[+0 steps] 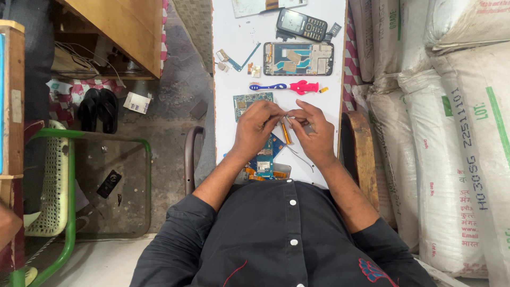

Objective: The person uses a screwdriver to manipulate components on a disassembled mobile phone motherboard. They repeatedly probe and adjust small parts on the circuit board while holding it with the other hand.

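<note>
My left hand and my right hand meet over a narrow white board, pinching a tiny metal part between their fingertips. An orange-handled tool lies just below the fingers. A blue circuit board sits under my left wrist, and a green circuit board lies just beyond my left hand. Farther off lie a pink and blue screwdriver, an opened phone frame and a dark keypad phone.
Small loose parts and a flex cable lie left of the phone frame. White sacks stack up on the right. A green-framed chair, black sandals and a wooden bench stand on the left floor.
</note>
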